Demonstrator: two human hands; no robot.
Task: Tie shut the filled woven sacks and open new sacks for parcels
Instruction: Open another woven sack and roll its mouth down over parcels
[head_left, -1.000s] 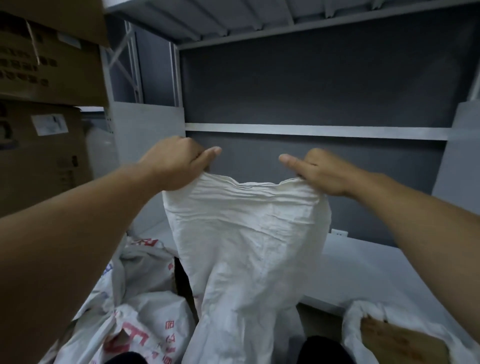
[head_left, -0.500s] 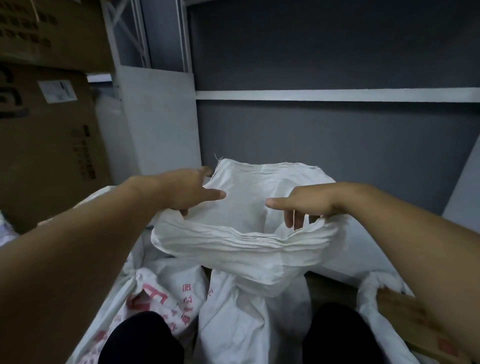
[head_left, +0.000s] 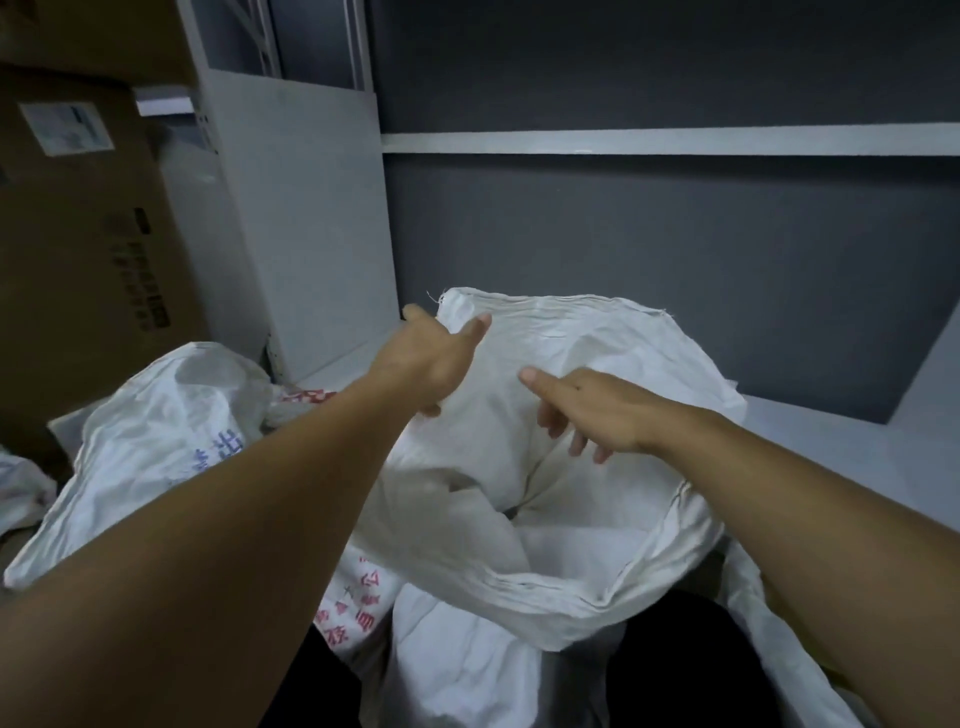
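Reaching into white sack (head_left: 613, 338), left hand (head_left: 431, 364) by far rim, right hand (head_left: 608, 410) inside

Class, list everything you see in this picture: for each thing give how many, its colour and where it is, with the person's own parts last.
open sack: one, white, centre, mouth spread wide.
printed sacks: at least two, white with red or blue print, left and lower centre.
cardboard boxes: two, brown, stacked far left.
upright panel: one, white, behind the left sacks.
rail: one, white, across the dark grey wall.
trouser legs: two, black, bottom edge.
left hand: one, at the open sack's far-left rim.
right hand: one, over the open sack's mouth, index finger straight.
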